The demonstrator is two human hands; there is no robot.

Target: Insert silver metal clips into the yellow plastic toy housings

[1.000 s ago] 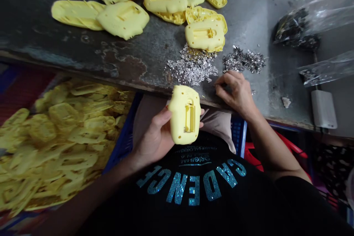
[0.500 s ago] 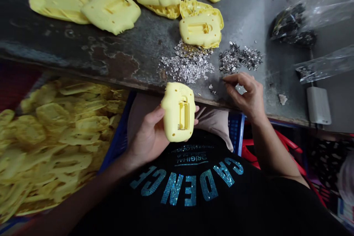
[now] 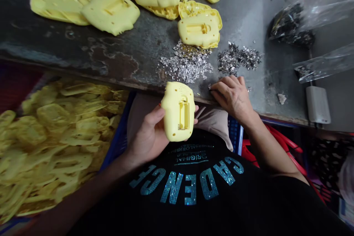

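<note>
My left hand (image 3: 148,136) is wrapped round a yellow plastic shell (image 3: 178,111), held upright just below the table edge with its open slot facing me. My right hand (image 3: 231,96) rests on the grey table (image 3: 143,51) near its front edge, fingers curled down onto a few small silver metal pieces (image 3: 210,87); what the fingertips pinch is hidden. Two heaps of the same shiny metal pieces lie just beyond, one (image 3: 186,64) ahead of the shell and one (image 3: 238,59) farther right.
Several more yellow shells (image 3: 110,7) lie across the back of the table, one (image 3: 199,29) close to the metal heaps. A bin of yellow plastic parts (image 3: 49,136) sits at my left. Clear plastic bags (image 3: 301,22) and a white block (image 3: 318,105) lie at right.
My right hand lifted toward the right-hand heap, then came back down and left onto the loose pieces by the table edge. The shell in my left hand stayed almost still.
</note>
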